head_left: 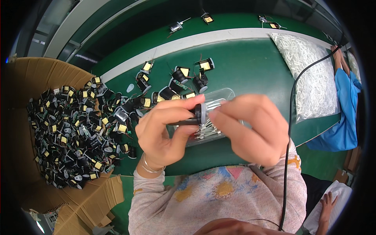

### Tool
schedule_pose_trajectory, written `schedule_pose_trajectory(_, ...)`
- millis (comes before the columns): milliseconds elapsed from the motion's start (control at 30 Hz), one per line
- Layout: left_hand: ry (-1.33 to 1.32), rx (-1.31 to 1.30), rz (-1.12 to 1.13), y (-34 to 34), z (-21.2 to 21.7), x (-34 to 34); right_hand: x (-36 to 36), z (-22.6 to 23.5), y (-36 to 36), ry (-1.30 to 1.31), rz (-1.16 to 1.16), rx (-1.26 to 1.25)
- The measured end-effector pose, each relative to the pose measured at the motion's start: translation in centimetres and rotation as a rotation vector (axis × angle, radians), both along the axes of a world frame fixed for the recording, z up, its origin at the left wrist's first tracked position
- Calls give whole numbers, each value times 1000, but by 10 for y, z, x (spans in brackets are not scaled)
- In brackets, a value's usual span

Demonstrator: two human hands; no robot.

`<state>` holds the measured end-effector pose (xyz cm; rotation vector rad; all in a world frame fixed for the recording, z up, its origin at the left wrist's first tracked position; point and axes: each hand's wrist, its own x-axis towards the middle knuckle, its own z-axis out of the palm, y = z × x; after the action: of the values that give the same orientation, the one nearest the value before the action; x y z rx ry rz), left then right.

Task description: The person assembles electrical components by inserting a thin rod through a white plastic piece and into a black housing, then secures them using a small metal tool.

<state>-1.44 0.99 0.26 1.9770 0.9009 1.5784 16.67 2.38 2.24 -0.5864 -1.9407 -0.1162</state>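
Note:
My left hand (164,131) is closed around a small black cylindrical device part with a grey end cap (203,114), the cap facing right. Close against that cap, the thumb and fingertips of my right hand (252,127) are pinched together. Whatever sits between them is too small and blurred to make out. Beneath both hands stands a clear plastic tray (231,93) holding thin white sticks (201,134); my hands cover much of it. Several similar black parts (181,73) with yellow patches and wires lie on the green table beyond my left hand.
At the left, a cardboard box (47,72) is heaped with black parts (70,133). A bag of white sticks (309,74) lies at the right, with a black cable (291,105) passing in front. Other people are at the right, one in a blue sleeve (340,117). A white rail (176,42) borders the table's far side.

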Motion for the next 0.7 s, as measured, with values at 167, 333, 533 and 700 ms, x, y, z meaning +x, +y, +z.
schedule_pose_trajectory(167, 45, 65, 77, -8, 8, 6, -2, -3, 1, -1, 116, 0)
schedule_pose_trajectory(333, -28, -52, -31, -11, 13, 1, 0, -7, 9, 116, 302, -129)
schedule_pose_trajectory(533, -66, 15, 6, -9, 6, 4, -9, -8, 0, 100, 164, -79)
schedule_pose_trajectory(700, -198, -156, -34, 6, -1, 0, -12, -9, 24, 219, 238, -278)
